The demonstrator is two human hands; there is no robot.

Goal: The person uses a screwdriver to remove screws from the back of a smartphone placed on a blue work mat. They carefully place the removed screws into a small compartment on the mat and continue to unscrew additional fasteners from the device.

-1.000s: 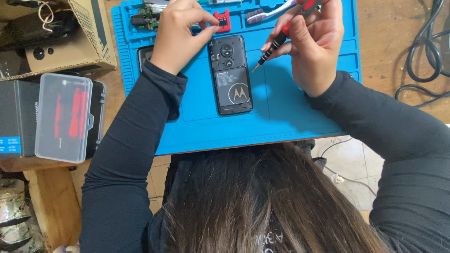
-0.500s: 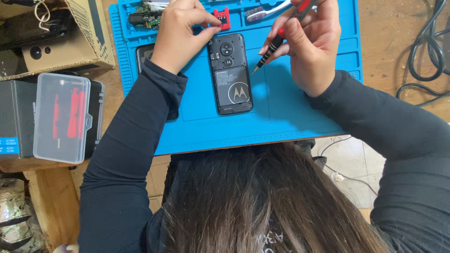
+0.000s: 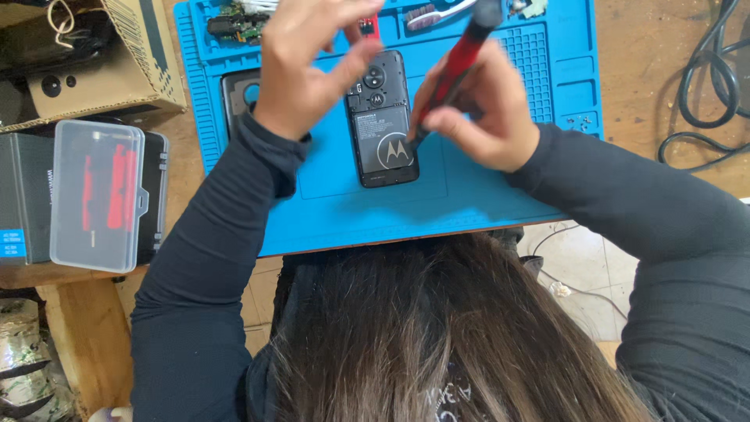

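A black phone with its back cover off lies face down on a blue work mat. My right hand grips a red and black screwdriver, its tip at the phone's right edge, about halfway down. My left hand hovers over the phone's upper left corner with its fingers spread and slightly curled, holding nothing that I can see. The phone's black back cover lies on the mat, partly under my left wrist.
A clear plastic case with red tools rests on a black box at the left. A cardboard box stands at the top left. Circuit parts lie in the mat's top trays. Black cables coil on the wooden table at right.
My right hand has come down with the screwdriver from the phone's top right to its right edge. My left hand has lifted off the phone's top corner and its fingers have spread.
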